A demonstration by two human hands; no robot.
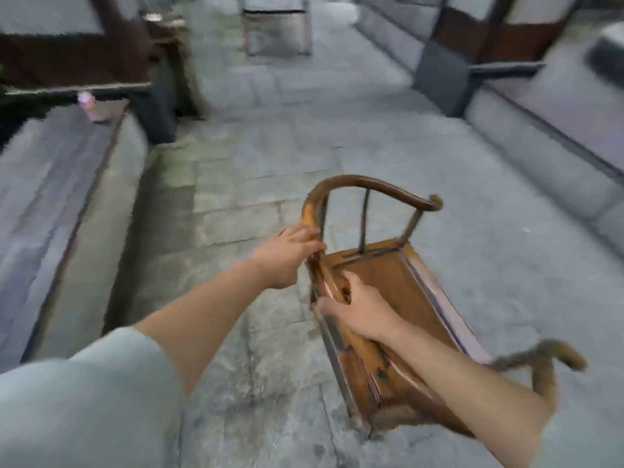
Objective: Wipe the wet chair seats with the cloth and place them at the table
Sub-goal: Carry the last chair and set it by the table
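Observation:
A brown wooden chair (395,292) with a curved horseshoe back rail hangs tilted in front of me, off the stone floor. My left hand (290,256) grips the left end of its curved rail. My right hand (354,310) is closed on the left edge of the seat frame. The seat board faces up and to the right. A second piece of wooden furniture (277,28), a table or a chair, stands far ahead at the top; blur hides which. No cloth shows in view.
I stand on a paved stone walkway (270,136). A raised stone ledge (67,211) runs along the left, and a stepped stone ledge (540,136) along the right. Dark wooden pillars (158,106) rise on both sides. A small pink object (89,108) sits on the left ledge.

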